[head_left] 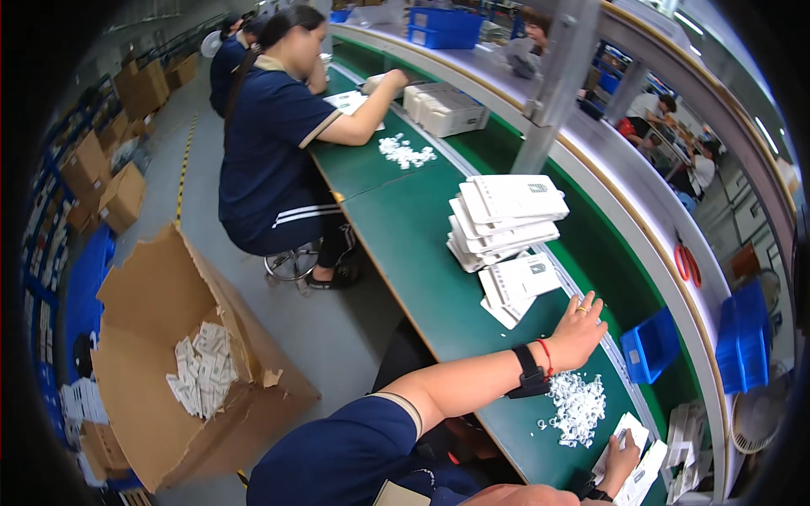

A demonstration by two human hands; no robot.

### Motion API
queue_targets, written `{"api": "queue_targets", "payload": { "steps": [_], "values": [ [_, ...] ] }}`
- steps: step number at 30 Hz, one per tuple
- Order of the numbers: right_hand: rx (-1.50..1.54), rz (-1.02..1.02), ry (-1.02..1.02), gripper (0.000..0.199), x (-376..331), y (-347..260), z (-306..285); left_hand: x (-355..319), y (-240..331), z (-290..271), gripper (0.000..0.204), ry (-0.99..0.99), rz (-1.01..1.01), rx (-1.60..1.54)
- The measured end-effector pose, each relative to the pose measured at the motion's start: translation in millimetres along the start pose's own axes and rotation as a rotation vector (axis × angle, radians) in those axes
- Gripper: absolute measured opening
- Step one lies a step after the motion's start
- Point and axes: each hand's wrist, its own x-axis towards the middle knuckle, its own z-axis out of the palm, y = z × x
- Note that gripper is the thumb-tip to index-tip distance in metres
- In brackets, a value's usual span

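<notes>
My left hand (580, 331), a ring on one finger, is stretched over the green bench with its fingers apart and nothing in them. Just beyond it lie a few loose flat white boxes (525, 278), and behind these rises a leaning stack of the same boxes (515, 207). A heap of small white plastic pieces (578, 409) lies between my two arms. At the lower right my right hand (620, 465) has its fingers closed on a flat white box (631, 432). Another white box (645, 476) is beside that hand; my fingers partly hide both.
A large open carton (152, 337) with folded white papers stands on the floor at left. One co-worker (270, 160) sits farther along the bench by another small white heap (406, 153). Blue bins (650, 346) and red-handled pliers (687, 263) are at the right.
</notes>
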Motion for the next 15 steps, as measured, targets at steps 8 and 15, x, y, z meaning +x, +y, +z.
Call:
{"api": "queue_targets", "payload": {
  "steps": [8, 15],
  "values": [
    [0.086, 0.134, 0.164, 0.075, -4, -3, -7, -4, 13, 7, 0.032, -0.018, 0.113, -0.079],
    [0.639, -0.1, 0.216, 0.047, 23, 38, -16, -12, 32, 1, 0.018, 0.0, 0.21, -0.41]
  ]
}}
